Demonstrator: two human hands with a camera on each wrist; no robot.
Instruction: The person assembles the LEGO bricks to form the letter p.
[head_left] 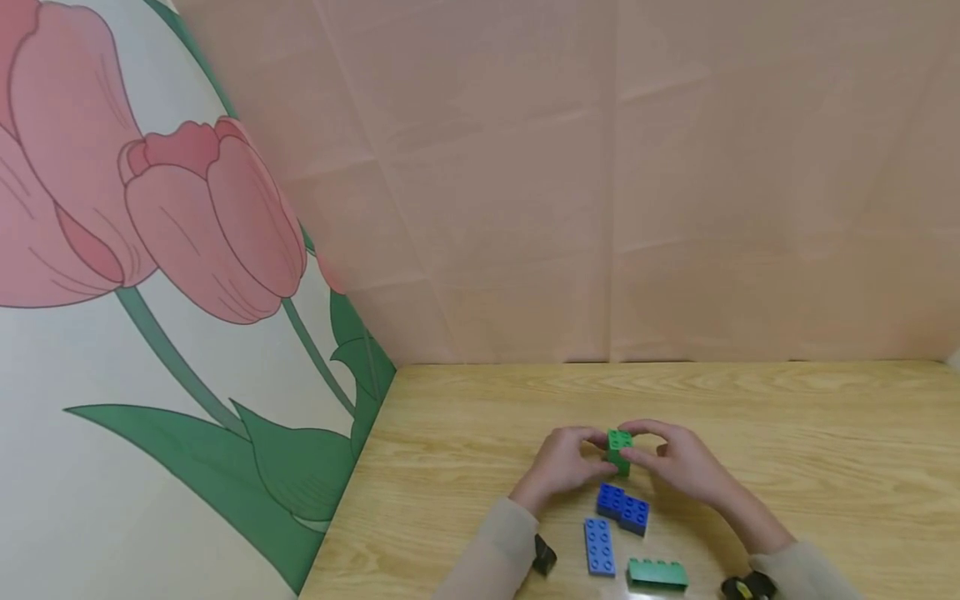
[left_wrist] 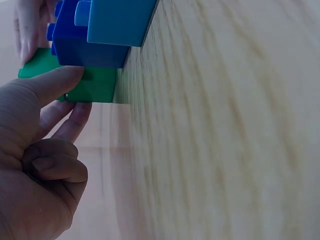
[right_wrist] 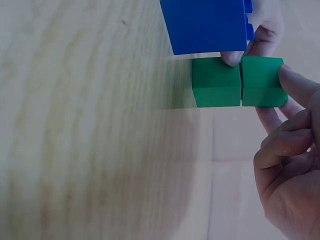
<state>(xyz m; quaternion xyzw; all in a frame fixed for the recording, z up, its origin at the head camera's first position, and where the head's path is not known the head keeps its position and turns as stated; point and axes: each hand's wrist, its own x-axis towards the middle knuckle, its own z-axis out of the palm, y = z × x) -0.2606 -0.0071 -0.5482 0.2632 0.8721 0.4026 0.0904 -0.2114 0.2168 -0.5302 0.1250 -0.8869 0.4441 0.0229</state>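
Two green toy building bricks stand stacked just beyond the blue ones, an upper brick (right_wrist: 263, 82) on a lower brick (right_wrist: 216, 82), with a thin seam between them. From the left, my left hand (head_left: 564, 463) pinches the lower brick between thumb and fingers. My right hand (head_left: 686, 465) holds the upper brick from the right, its thumb on the near side. Nearer me, two dark blue square bricks, one left (head_left: 611, 499) and one right (head_left: 634, 516), sit corner to corner. Whether these two are joined, I cannot tell.
A lighter blue long brick (head_left: 599, 547) and a green long brick (head_left: 657, 574) lie closer to the wooden table's (head_left: 435, 483) front. A tulip-patterned panel (head_left: 210, 225) borders the left, and a pinkish sheet (head_left: 525, 208) hangs at the back.
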